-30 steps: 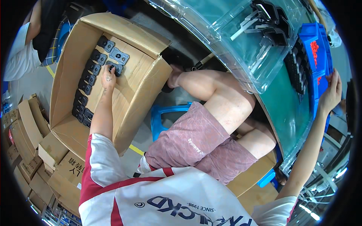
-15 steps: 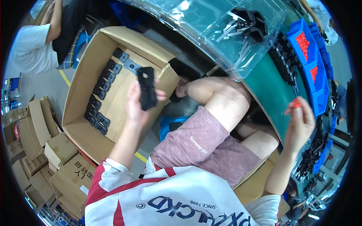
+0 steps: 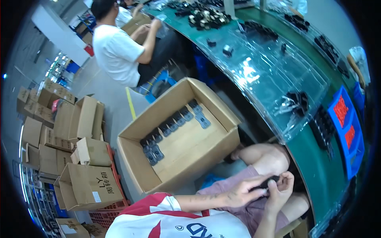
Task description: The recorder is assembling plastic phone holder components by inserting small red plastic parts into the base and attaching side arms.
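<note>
Both my hands are together above my lap, at the right of the cardboard box. My left hand (image 3: 247,191) is closed around a black plastic part (image 3: 270,181), which is mostly covered by fingers. My right hand (image 3: 281,192) meets it from the other side, its thumb against the part and its fingers curled. What the right fingers pinch is hidden, and no red piece shows between them. Inside the open cardboard box (image 3: 135,168), several similar black parts (image 3: 170,126) stand in a row along one side, with one grey-black part (image 3: 202,119) lying apart.
A green worktable (image 3: 301,158) curves along the right, bearing a clear plastic sheet (image 3: 254,75), dark parts and a blue bin (image 3: 355,158) of small red pieces (image 3: 340,112). A co-worker in a white shirt (image 3: 115,51) sits at the far left. Stacked cartons (image 3: 85,182) stand at left.
My hands, earlier apart, have come together over my lap. The left brought the black part away from the box; the red piece in my right fingers is out of sight. The view has swung left.
</note>
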The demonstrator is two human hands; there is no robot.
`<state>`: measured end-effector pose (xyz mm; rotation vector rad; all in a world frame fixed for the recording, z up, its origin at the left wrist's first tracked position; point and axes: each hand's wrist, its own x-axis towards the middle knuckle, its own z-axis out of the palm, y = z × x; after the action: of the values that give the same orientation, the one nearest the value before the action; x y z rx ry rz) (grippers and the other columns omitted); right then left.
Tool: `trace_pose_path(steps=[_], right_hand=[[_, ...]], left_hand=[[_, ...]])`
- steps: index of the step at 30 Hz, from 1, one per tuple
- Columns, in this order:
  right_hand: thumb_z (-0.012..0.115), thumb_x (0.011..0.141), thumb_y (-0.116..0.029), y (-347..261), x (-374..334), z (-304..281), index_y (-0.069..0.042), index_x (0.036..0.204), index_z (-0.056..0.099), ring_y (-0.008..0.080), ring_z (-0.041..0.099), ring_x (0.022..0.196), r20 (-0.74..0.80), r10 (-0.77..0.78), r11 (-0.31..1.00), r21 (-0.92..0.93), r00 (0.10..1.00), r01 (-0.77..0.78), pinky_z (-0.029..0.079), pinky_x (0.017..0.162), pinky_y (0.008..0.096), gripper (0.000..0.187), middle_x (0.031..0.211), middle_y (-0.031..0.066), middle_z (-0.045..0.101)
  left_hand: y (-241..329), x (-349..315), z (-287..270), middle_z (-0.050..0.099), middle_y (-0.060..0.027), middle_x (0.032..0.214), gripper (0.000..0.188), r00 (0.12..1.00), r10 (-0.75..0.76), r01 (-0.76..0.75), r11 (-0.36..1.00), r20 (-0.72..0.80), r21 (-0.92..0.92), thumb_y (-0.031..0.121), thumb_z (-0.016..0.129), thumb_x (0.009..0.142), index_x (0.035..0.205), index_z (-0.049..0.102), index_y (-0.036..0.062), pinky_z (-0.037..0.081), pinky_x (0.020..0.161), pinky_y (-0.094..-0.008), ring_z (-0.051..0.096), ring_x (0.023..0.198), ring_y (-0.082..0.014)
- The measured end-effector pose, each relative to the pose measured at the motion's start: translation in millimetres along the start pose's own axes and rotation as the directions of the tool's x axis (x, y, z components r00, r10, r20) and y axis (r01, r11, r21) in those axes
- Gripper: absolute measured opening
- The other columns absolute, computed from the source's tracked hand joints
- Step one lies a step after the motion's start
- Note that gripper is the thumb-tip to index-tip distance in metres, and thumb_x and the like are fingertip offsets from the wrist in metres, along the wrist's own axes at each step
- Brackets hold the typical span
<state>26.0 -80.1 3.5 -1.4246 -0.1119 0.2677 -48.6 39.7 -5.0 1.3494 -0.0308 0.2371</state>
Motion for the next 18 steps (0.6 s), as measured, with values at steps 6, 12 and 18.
trace_pose_path(steps=[6,12,18], right_hand=[[0.066,0.076,-0.005,13,3,-19,-0.005,0.091,0.05,0.0072,0.039,0.066,0.17,0.084,0.987,0.121,0.982,-0.105,0.033,0.059,0.0162,0.022,0.085,0.0016,0.045],[0.065,0.079,-0.008,40,7,-56,-0.005,0.09,0.05,0.0058,0.039,0.062,0.131,-0.126,0.991,-0.027,0.983,0.131,0.031,0.052,0.0153,0.018,0.087,0.0023,0.047],[0.063,0.08,-0.008,31,3,-69,-0.004,0.092,0.051,0.0077,0.045,0.069,-0.033,0.101,0.995,0.013,0.994,-0.1,0.037,0.06,0.0188,0.017,0.088,0.0035,0.05]], left_hand=[[-3,4,-3,0.046,-0.0148,0.137,0.052,0.99,-0.039,0.036,0.999,0.138,0.027,0.003,0.052,0.088,0.138,0.038,-0.0015,0.033,0.104,-0.032,0.044,0.124,-0.0238],[-30,10,14,0.05,-0.012,0.129,0.047,0.983,-0.143,0.151,0.986,0.114,-0.07,0.008,0.052,0.093,0.137,0.038,-0.0012,0.043,0.089,-0.0297,0.054,0.104,-0.0202],[-50,25,26,0.053,-0.0108,0.12,0.045,0.905,-0.335,0.403,0.871,0.261,-0.282,0.007,0.05,0.094,0.136,0.037,0.0017,0.047,0.078,-0.025,0.057,0.089,-0.0144]])
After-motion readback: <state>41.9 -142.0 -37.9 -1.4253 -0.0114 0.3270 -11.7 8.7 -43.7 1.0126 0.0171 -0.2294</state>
